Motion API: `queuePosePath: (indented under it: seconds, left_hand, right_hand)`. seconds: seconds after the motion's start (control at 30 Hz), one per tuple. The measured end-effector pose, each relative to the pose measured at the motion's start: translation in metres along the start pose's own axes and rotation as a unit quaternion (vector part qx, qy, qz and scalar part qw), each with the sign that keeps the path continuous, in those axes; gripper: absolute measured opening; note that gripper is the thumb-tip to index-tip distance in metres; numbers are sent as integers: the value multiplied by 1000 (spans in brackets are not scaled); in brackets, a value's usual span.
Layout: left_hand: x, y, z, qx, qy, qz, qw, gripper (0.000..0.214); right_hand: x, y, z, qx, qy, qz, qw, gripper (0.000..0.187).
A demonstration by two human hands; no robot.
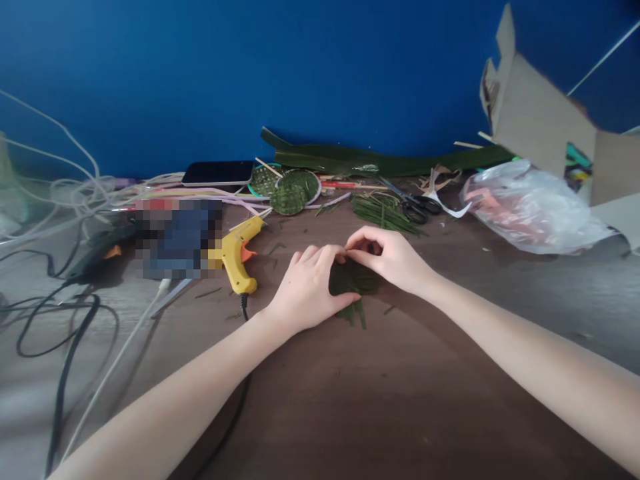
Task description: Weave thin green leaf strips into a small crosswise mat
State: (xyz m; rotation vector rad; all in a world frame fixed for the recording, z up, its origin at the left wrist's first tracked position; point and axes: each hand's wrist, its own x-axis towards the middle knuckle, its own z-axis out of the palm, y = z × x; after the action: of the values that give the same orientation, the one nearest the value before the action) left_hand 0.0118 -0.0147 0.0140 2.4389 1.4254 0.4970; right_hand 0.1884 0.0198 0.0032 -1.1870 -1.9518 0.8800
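On the brown table (380,400) my left hand (307,287) and my right hand (387,257) meet over a small piece of dark green woven leaf strips (353,283). My left hand's fingers curl round its left side and hold it. With pinched fingertips my right hand grips the piece's top edge. Loose strip ends stick out below the piece toward me.
A yellow glue gun (240,250) lies left of my hands, its black cord running toward me. Behind are round woven leaf discs (293,190), a phone (219,173), cut leaf strips (383,213), scissors (415,203), long leaves (375,160), a plastic bag (525,207), cardboard (545,113) and cables (50,200).
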Motion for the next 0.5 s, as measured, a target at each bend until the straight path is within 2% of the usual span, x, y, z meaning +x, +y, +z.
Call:
queuePosePath:
  seconds: [0.23, 0.4, 0.5]
  left_hand:
    - [-1, -2, 2, 4, 0, 9, 1000, 45]
    - [-2, -5, 4, 15, 12, 20, 1000, 44]
    - [-2, -5, 4, 19, 30, 18, 999, 44]
  right_hand:
    - [-1, 3, -2, 3, 24, -7, 1000, 14]
    - [-8, 0, -4, -105, 21, -72, 992, 8]
    - [-11, -2, -3, -167, -2, -62, 984, 5]
